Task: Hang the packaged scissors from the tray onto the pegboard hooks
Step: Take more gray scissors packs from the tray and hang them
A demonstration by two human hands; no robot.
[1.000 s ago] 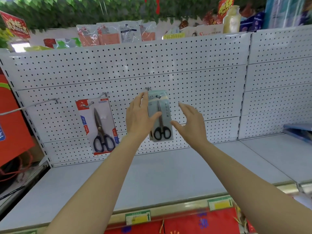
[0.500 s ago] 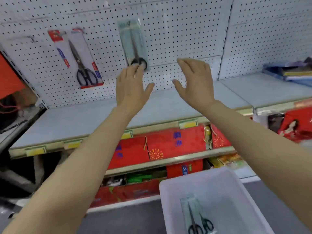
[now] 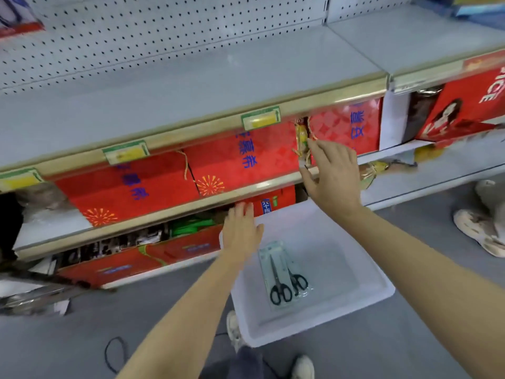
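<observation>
A white plastic tray [image 3: 363, 305] stands on the grey floor below me. In it lie packaged black-handled scissors [image 3: 282, 277], two packs overlapping. My left hand [image 3: 240, 233] hovers open over the tray's far left corner, just left of the packs and not touching them. My right hand [image 3: 332, 173] is open and higher, in front of the shelf of red boxes. The white pegboard [image 3: 164, 26] fills the top of the view. Only the bottom corner of one hung pack [image 3: 16, 20] shows at the top left.
A grey shelf [image 3: 191, 86] with yellow price tags juts out under the pegboard. Red gift boxes [image 3: 240, 157] fill the shelves below. Another person's shoes [image 3: 481, 231] stand at the right. My own shoes [image 3: 235, 329] are beside the tray, and a black cable [image 3: 114, 354] lies on the floor.
My view has swung down from the pegboard to the tray. Both hands have dropped away from the hung scissors, the left one down to the tray.
</observation>
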